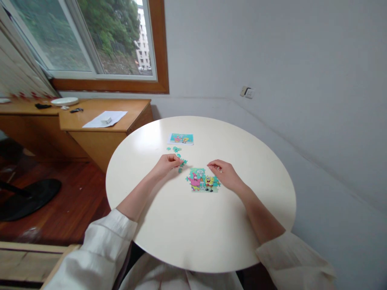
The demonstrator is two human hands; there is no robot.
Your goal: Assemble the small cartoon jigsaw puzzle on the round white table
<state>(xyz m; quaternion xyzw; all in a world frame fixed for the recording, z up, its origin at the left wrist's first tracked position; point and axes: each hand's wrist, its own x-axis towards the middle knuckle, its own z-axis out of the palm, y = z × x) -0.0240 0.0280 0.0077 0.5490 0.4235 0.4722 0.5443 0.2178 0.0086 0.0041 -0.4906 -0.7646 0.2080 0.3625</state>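
Note:
A partly assembled cartoon jigsaw puzzle (202,181) lies near the middle of the round white table (187,225). My left hand (167,164) rests left of it, fingers curled in a pinch on a teal puzzle piece (182,162). My right hand (223,172) sits at the puzzle's upper right edge, fingers pinched together; what they hold is too small to see. Several loose teal pieces (175,150) lie just beyond my left hand. A small reference picture card (181,138) lies farther back.
A wooden desk (99,129) stands left of the table under a window, with a sheet of paper (105,119), a white plate (64,101) and small dark items on it. A black chair base (28,197) rests on the wood floor. Grey walls close in at right.

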